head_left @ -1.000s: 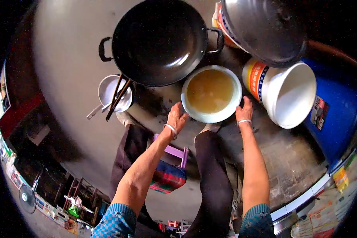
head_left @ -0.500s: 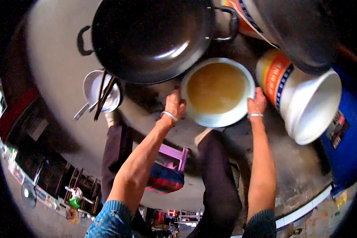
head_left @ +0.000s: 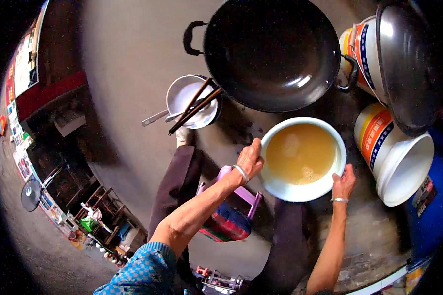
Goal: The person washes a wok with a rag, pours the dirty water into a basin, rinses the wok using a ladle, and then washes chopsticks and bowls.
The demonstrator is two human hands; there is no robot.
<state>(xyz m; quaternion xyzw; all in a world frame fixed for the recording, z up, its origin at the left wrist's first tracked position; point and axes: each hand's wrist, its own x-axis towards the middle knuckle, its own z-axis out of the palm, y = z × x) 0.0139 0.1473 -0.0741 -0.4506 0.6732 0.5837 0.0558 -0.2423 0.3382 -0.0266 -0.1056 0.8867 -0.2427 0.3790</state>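
Observation:
A white basin point(head_left: 300, 192) of cloudy yellow-brown liquid point(head_left: 300, 152) is held between my two hands, its rim roughly level. My left hand point(head_left: 250, 158) grips the rim on the left, thumb near the top edge. On the lower right of the rim, my right hand point(head_left: 344, 182) has its fingers closed round the edge. The basin covers part of my right leg and hides that foot. Beyond it stands a big black wok point(head_left: 270, 49) with two loop handles, its inside dark and shiny.
Left of the wok is a pale bowl point(head_left: 174, 93) with dark chopsticks point(head_left: 194, 110) and a metal-handled utensil point(head_left: 155, 118) across it. White buckets point(head_left: 374, 130) and a dark lid point(head_left: 403, 59) stand right. A purple stool point(head_left: 253, 202) with a plaid cushion point(head_left: 227, 223) sits between my legs.
The basin has come away from the wok toward my body, over my right leg, both hands still gripping it. My view has turned, so the surroundings appear shifted right.

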